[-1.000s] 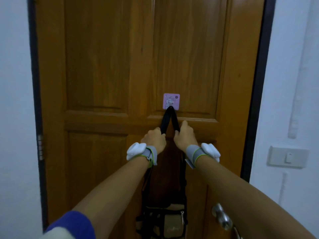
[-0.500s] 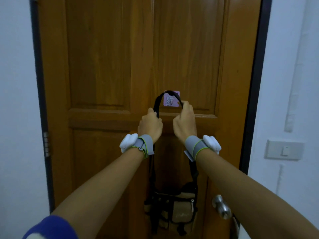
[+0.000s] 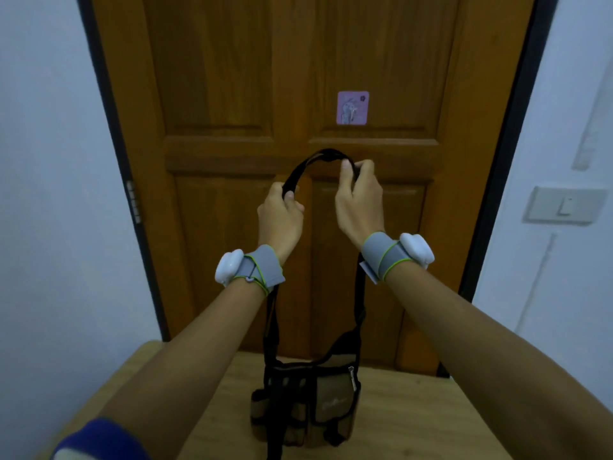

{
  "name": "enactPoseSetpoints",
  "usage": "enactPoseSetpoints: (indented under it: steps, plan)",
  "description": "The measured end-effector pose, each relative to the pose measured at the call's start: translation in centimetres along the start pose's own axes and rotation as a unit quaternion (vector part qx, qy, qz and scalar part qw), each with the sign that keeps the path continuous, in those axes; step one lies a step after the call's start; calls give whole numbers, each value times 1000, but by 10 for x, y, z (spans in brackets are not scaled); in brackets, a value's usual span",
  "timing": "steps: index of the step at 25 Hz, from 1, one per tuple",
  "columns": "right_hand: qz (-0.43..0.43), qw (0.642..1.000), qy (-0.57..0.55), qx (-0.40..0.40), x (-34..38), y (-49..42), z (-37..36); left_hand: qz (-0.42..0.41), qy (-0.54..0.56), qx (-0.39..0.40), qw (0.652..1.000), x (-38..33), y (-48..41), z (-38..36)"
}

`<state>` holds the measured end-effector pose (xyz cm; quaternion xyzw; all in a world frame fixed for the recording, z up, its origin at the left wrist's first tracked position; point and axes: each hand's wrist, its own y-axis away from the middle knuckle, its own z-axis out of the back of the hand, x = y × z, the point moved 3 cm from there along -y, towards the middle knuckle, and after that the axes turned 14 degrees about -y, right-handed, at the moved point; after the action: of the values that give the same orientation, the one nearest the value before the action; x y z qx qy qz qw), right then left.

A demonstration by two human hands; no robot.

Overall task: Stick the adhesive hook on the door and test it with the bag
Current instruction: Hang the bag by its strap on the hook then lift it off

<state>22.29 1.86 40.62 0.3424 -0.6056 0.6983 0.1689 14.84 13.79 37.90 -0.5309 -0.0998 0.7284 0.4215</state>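
Note:
A pink square adhesive hook is stuck on the brown wooden door, with nothing hanging from it. Below the hook, I hold the black strap of a tan and black bag in an arch. My left hand grips the strap's left side and my right hand pinches its right side. The bag hangs from the strap, with its bottom at or just above a wooden table.
White walls flank the door. A light switch sits on the right wall. A hinge shows on the door's left edge. The table stands against the foot of the door.
The strap has come off the hook. Both hands have moved down and toward me with it, and the bag has dropped to the table.

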Motion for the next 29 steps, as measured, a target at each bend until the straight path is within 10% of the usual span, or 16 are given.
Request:
enactPoseSetpoints:
  steps: [13,24,29]
  plan:
    - [-46,997,-49,40,-54,28,-32,28,-150,19,988,60,14,-15]
    - [-231,952,53,196,-147,151,-26,91,-69,214,970,147,97,-65]
    - [-296,906,136,269,-181,241,-10,22,-104,430,896,196,171,-72]
